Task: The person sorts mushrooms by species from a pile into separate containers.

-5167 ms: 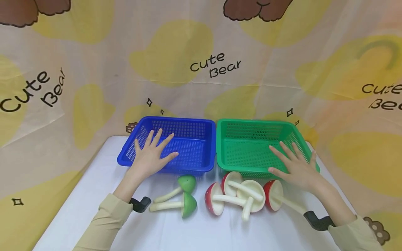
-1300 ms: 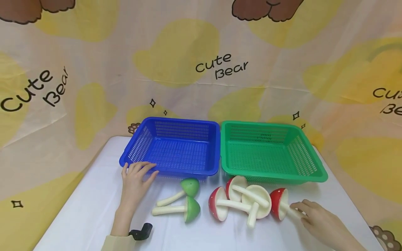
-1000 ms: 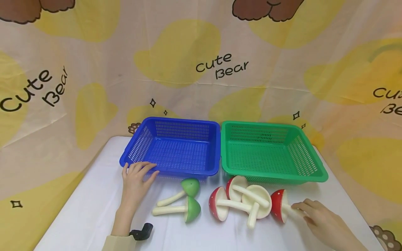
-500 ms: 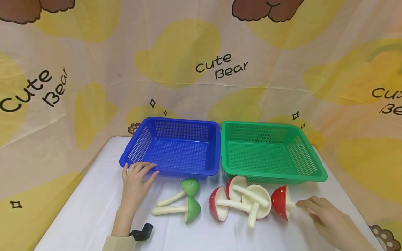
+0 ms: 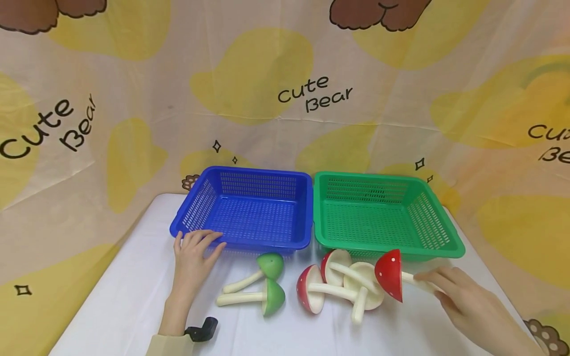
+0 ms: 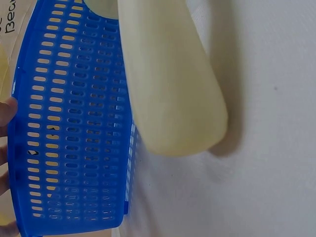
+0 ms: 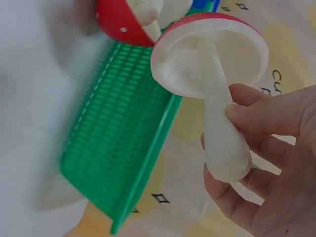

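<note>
Lifted off the white table (image 5: 120, 296) since the frame half a second earlier, the red mushroom (image 5: 389, 274) now hangs in the air in front of the green basket (image 5: 445, 249), its spotted cap tilted up and toward the left; five seconds ago both hands lay spread over the basket rims, and the left has since come down to the table. Right hand (image 5: 467, 304) pinches the pale stem of this mushroom, thumb (image 7: 256, 116) on one side and the curled fingers (image 7: 232, 202) beneath, closed firmly round it. Left hand (image 5: 193, 257) rests flat on the table with fingers relaxed and nearly straight, their tips touching the near wall of the blue basket (image 5: 289, 244); it holds nothing and sits as it did a second ago. Blue basket and green basket stand side by side, rims touching, at the far edge of the table; both show only bare mesh floors. Three more red mushrooms (image 5: 338, 284) lie in a heap on the table just in front of the green basket, stems crossing, unmoved. Two green mushrooms (image 5: 269, 284) lie side by side in front of the blue basket, stems pointing left, between the two hands
</note>
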`<state>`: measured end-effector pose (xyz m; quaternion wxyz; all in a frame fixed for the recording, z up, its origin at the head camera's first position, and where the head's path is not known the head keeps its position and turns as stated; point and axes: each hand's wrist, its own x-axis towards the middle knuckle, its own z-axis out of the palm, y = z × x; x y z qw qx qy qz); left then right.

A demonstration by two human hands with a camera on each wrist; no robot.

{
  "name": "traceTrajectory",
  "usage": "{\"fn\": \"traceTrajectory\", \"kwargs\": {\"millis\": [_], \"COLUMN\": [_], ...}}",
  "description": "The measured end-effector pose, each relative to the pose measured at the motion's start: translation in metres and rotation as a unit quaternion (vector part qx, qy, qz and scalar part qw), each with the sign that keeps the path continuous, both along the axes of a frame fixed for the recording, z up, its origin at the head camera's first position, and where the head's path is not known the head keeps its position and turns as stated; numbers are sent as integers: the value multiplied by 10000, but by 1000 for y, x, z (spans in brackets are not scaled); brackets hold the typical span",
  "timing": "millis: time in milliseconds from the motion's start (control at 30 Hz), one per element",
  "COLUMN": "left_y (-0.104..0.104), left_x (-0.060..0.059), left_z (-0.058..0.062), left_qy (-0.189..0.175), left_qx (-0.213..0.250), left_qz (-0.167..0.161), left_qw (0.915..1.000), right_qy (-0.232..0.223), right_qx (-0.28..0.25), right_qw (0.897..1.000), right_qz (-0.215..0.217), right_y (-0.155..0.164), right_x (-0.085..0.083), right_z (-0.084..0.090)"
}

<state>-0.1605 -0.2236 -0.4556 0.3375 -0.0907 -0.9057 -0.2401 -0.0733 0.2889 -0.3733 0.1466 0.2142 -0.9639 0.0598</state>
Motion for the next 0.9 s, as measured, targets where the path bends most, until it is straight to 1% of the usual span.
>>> {"fn": "traceTrajectory", "kwargs": {"millis": [100,200,433,667,900], "left_y": [0,-1,-2,-1,0], "left_x": [0,0,-1,-1,0], "left_z": [0,0,1,0,-2], "left_qy": [21,40,109,40,86], "left_qx": [-5,-20,-22,-43,-27], "left_qz": [-6,-2,-22,16,3], "left_qw": [10000,10000,9999,10000,10000], "right_qy": [144,164,350,7,-120], "right_qx": [-110,-245,-528,-776,-784], "right_qw": [9996,9990,9948,9918,9892], "right_qz": [206,328,795,1011,1236], "right_y": [-8,-16,-39,-63,-89], "right_x": [-3,-8,-30,-52,-73], "right_z": [9,16,29,38,45]}}
